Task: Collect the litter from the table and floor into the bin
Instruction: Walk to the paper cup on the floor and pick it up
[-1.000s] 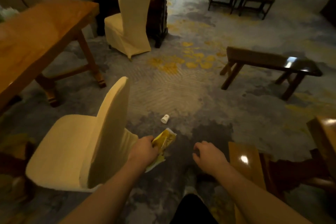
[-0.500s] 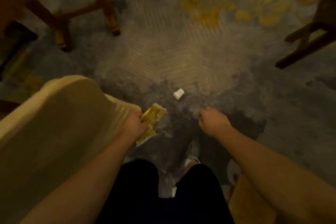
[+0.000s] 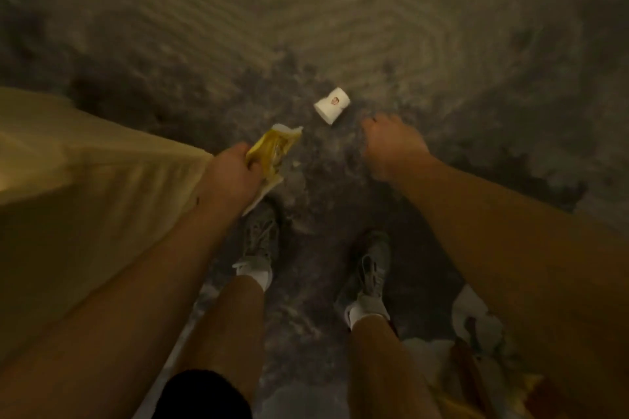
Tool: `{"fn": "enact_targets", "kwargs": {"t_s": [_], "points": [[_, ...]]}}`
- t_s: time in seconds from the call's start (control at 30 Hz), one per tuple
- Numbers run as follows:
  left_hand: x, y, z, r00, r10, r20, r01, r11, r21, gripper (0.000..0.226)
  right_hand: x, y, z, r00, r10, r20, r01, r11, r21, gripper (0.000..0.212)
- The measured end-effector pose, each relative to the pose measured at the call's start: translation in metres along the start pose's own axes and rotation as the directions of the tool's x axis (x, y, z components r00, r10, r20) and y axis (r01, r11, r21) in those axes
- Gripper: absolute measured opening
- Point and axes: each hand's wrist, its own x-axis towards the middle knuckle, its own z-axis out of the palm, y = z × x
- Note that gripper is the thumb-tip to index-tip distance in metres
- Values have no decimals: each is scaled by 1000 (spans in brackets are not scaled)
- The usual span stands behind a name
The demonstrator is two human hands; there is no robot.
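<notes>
A small white paper cup (image 3: 332, 105) lies on its side on the grey patterned carpet, just ahead of my feet. My right hand (image 3: 391, 143) hangs a short way to the right of and below it, fingers curled downward, holding nothing and not touching the cup. My left hand (image 3: 231, 177) is closed around a crumpled yellow wrapper (image 3: 272, 150), whose white edge sticks out above and below my fingers. No bin is in view.
A cream fabric-covered chair (image 3: 75, 187) fills the left side, close against my left arm. My two shoes (image 3: 262, 241) stand on the carpet below the hands. Pale crumpled paper (image 3: 476, 320) lies at the lower right, partly behind my right arm.
The view has tipped steeply down toward the floor, so the room and tables dropped out. The cup now looks larger and nearer, and my right hand has come closer to it.
</notes>
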Motion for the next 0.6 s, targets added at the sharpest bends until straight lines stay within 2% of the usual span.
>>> {"fn": "enact_targets", "kwargs": {"t_s": [0.13,0.3,0.47,0.6], "points": [[68,-25,52,998,47,-36,-45,997,61,16,92,1,47,999,-35,-21,33,997,-76,61],[108,-56,103,997,45,-66,-43,999,34,19,176,-5,96,995,-93,18,95,979,-180,98],[115,-80,120,999,28,-41,-27,999,25,16,213,-10,119,982,-166,-94,134,951,-277,87],[114,-86,116,999,35,3,-35,999,14,14,211,-10,115,986,-149,-75,118,941,-319,69]]}}
